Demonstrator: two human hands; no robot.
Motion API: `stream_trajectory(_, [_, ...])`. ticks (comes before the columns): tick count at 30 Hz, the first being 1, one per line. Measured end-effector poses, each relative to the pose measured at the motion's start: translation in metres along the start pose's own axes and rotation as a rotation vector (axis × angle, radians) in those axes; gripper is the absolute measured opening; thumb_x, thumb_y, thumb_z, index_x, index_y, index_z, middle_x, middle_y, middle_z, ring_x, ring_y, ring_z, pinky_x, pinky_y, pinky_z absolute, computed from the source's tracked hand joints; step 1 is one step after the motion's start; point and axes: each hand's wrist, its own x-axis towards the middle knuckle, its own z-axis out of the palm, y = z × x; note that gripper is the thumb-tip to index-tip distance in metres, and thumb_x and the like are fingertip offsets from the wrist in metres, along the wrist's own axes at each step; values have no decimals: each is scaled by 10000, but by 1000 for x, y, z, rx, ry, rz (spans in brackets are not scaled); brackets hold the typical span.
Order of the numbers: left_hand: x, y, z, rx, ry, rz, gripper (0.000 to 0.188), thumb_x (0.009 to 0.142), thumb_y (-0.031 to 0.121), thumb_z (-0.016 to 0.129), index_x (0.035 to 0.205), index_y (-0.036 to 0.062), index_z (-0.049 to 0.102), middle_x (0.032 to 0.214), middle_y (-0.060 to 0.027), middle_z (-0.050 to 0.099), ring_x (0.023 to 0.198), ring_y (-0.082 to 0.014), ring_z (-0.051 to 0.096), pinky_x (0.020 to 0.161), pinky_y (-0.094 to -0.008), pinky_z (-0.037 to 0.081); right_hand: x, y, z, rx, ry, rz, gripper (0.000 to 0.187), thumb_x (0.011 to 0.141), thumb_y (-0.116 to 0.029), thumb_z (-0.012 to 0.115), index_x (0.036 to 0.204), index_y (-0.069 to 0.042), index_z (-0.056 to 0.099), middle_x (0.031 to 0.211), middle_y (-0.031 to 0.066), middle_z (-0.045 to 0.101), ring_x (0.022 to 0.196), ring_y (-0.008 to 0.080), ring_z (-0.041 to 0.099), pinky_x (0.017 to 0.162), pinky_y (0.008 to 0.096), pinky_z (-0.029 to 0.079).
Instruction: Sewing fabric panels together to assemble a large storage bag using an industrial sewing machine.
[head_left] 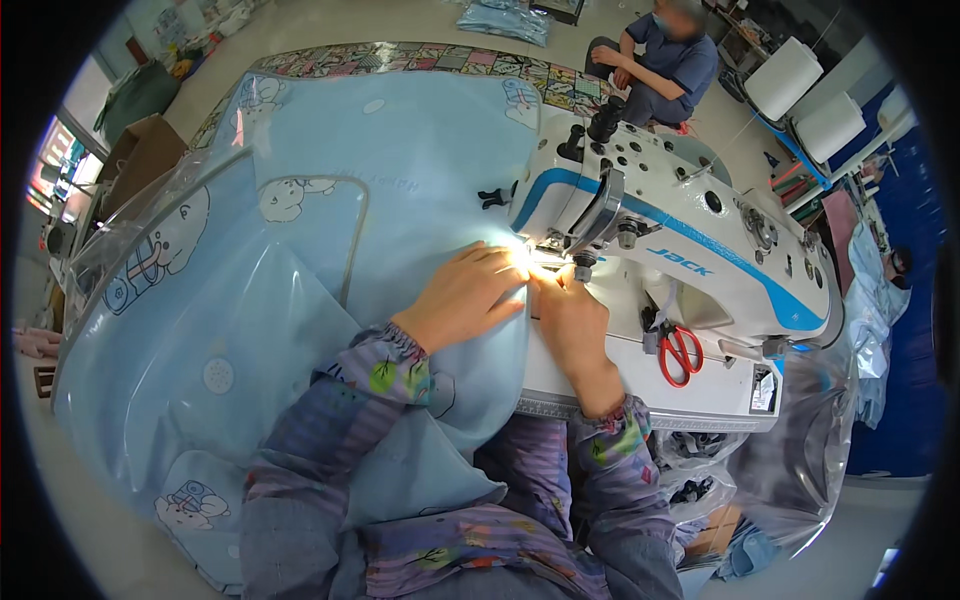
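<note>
Carefully: left hand [462, 296] flat on pale blue cartoon-printed fabric [330, 250], right hand [572, 318] pinching its edge, fingers narrow, just before white sewing machine [680, 250] needle; keep seam straight, fingertips clear.

**What cannot be seen clearly**

The needle area of the sewing machine [660, 240] is lost in white glare, so the fingertips of the left hand [465, 295] and the right hand [572, 325] are not readable there. The blue fabric [300, 300] is hidden under both forearms. Shelves at the upper left are too blurred.
</note>
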Motion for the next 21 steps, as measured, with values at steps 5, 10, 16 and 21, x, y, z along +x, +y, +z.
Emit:
stream_trajectory(5, [-2, 10, 5, 162, 23, -43, 350, 930, 253, 672, 1235, 89, 626, 1364, -129, 598, 1360, -317, 487, 1148, -584, 343, -8, -8, -13, 73, 65, 2, 79, 931, -154, 644, 990, -116, 681, 909, 124, 651, 729, 332, 679, 603, 448, 544])
stream_trajectory(10, [-86, 62, 5, 365, 63, -391, 619, 909, 440, 682, 1441, 162, 532, 1600, -161, 339, 1457, -436, 310, 1053, -798, 237, -74, -22, -43, 396, -128, 25, 111, 944, -129, 680, 1012, -45, 707, 733, 101, 635, 631, 280, 637, 600, 378, 511])
stream_trajectory(16, [-292, 100, -83, 387, 23, -1139, 799, 874, 486, 723, 1506, 79, 453, 1595, -260, 279, 1391, -533, 322, 1126, -601, 322, -164, -46, -18, 885, -907, 176, 323, 1006, -253, 658, 1187, 14, 667, 964, 119, 725, 888, 189, 699, 778, 333, 542])
stream_trajectory(21, [-466, 122, -161, 632, 152, -1495, 766, 876, 463, 732, 1418, -27, 503, 1409, -291, 512, 1319, -484, 461, 1114, -549, 361, -179, -98, 35, 1739, -894, 268, 720, 1013, -326, 637, 1568, -10, 304, 1541, 103, 401, 1376, 241, 458, 1134, 417, 389])
